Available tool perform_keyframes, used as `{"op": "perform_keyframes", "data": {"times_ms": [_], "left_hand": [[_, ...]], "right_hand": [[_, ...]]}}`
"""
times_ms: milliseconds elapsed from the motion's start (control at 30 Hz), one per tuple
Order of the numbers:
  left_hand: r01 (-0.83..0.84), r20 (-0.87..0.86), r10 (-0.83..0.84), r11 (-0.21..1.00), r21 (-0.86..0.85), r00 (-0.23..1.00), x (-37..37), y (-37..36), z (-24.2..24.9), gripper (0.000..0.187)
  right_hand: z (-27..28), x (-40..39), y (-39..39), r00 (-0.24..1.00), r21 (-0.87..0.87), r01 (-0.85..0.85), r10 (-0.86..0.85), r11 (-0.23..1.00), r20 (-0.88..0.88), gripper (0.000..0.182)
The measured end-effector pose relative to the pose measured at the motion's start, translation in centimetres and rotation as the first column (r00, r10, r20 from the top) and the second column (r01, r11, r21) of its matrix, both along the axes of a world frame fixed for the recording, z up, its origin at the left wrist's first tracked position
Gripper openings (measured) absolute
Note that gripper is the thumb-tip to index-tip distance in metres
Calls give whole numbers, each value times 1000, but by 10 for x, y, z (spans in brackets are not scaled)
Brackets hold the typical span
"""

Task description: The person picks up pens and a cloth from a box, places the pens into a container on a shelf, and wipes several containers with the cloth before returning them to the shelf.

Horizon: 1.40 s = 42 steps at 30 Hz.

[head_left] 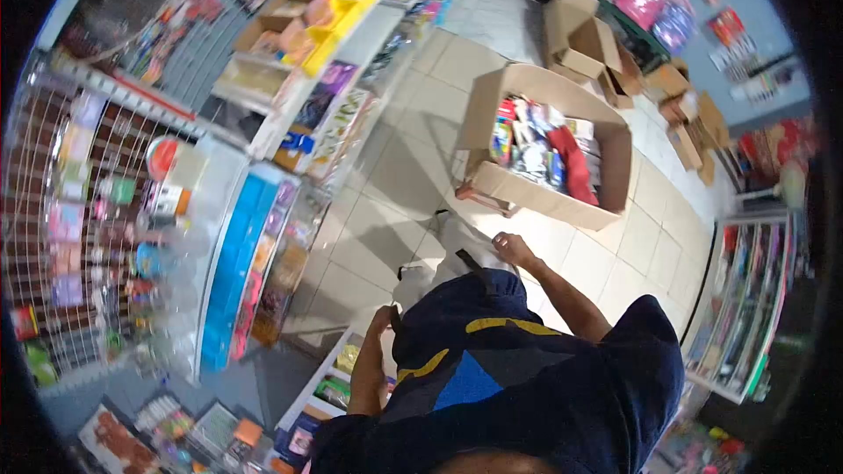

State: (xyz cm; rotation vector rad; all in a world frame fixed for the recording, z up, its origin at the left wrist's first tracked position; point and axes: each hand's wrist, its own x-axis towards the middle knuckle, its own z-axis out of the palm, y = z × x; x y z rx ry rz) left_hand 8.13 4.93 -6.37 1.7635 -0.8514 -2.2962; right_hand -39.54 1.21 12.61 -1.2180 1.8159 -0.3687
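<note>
My left hand [382, 320] hangs beside my dark blue shirt [544, 386], close to a dark strap-like piece at its edge; its fingers are mostly hidden. Over the tiled floor, my right hand [511, 248] is held forward with fingers curled in, and I see nothing in it. Between the hands are pale trousers [452, 246]. Ahead of my right hand, apart from it, a large open cardboard box [544, 195] stands on a reddish-brown support [483, 200]. Inside the box lie many mixed packaged goods, with a red item [572, 162] on top.
Shelves with a yellow bin [360, 13] and a blue panel [233, 276] line the left. Empty cardboard cartons [584, 44] stand behind the large box. A display rack [738, 303] is at the right, and a low white shelf [312, 386] is by my left arm.
</note>
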Motion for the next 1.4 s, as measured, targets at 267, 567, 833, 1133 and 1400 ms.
{"op": "perform_keyframes", "data": {"times_ms": [267, 567, 833, 1133, 1400], "left_hand": [[81, 192, -43, 977, -195, 980, -127, -108, 74, 39], [111, 302, -31, 961, -254, 953, -231, -148, 146, 39], [37, 314, -1, 993, -110, 949, -189, -39, 88, 29], [-263, 133, 260, 965, 7, 956, -190, -61, 108, 31], [210, 378, 97, 692, -690, 921, -303, -169, 201, 25]], "right_hand": [[65, -100, -93, 945, -428, 321, -317, 845, 83, 32], [-62, -180, -197, 979, -111, 152, -165, 982, -118, 37], [-82, -153, -210, 965, 42, 22, -10, 999, -263, 51], [-88, -143, -204, 896, 182, -176, 234, 967, -378, 33], [-49, -148, -203, 988, -131, -16, -4, 991, -152, 33]]}}
